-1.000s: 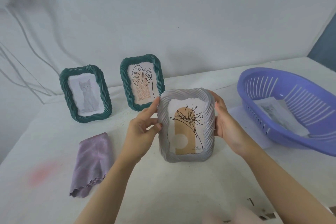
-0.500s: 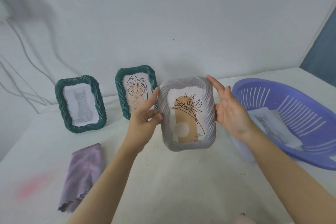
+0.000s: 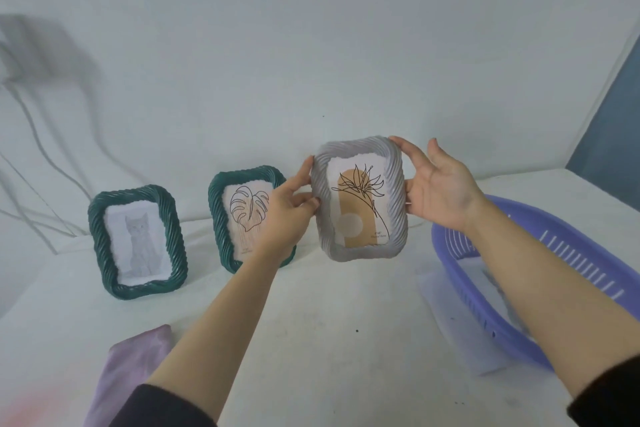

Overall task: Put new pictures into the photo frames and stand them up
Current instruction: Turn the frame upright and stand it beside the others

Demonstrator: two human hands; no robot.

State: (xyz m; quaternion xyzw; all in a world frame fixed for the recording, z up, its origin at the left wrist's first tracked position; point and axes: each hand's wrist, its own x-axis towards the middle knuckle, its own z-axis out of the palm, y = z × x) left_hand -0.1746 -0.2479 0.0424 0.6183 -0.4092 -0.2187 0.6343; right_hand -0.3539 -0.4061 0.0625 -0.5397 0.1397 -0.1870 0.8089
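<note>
Left hand (image 3: pixel 287 210) pinches the grey frame (image 3: pixel 360 250) by its left edge; right hand (image 3: pixel 441 192), fingers spread, presses its right edge. Frame upright, just right of the green leaf frame (image 3: pixel 218 218).

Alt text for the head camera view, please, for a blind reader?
A left hand and right hand hold up a grey photo frame with a flower print. Two green frames stand on the table, near a purple basket and lilac cloth.
</note>
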